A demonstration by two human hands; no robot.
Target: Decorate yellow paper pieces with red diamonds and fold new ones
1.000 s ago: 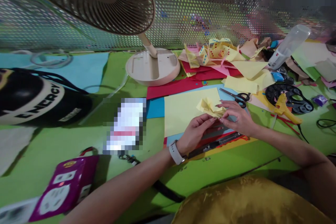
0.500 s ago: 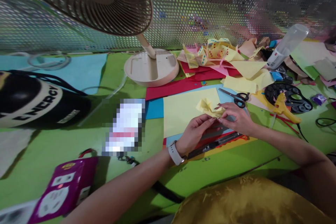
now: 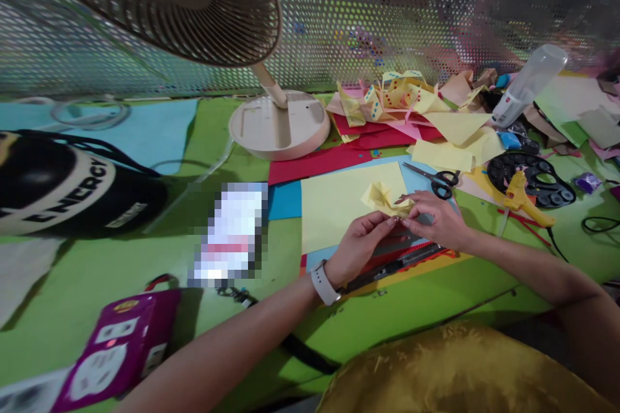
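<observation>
A folded pale yellow paper piece (image 3: 379, 196) is held between my two hands, over a flat yellow sheet (image 3: 329, 208). My left hand (image 3: 361, 239) pinches its near edge between thumb and fingers; a pale watch is on that wrist. My right hand (image 3: 433, 216) grips the paper's right side, its fingertips almost touching those of the left. Part of the paper is hidden behind the fingers. Black scissors (image 3: 433, 179) lie just beyond my right hand. Close under both hands is a dark cutter knife (image 3: 397, 264) with orange-red edges.
A fan base (image 3: 300, 129) stands at the back, beside piled yellow and pink scraps (image 3: 409, 100). A yellow glue gun (image 3: 526, 203) lies right, near a black tray (image 3: 552, 190). To the left are a phone (image 3: 232, 226), a black bag (image 3: 72, 187) and a purple power strip (image 3: 121, 342).
</observation>
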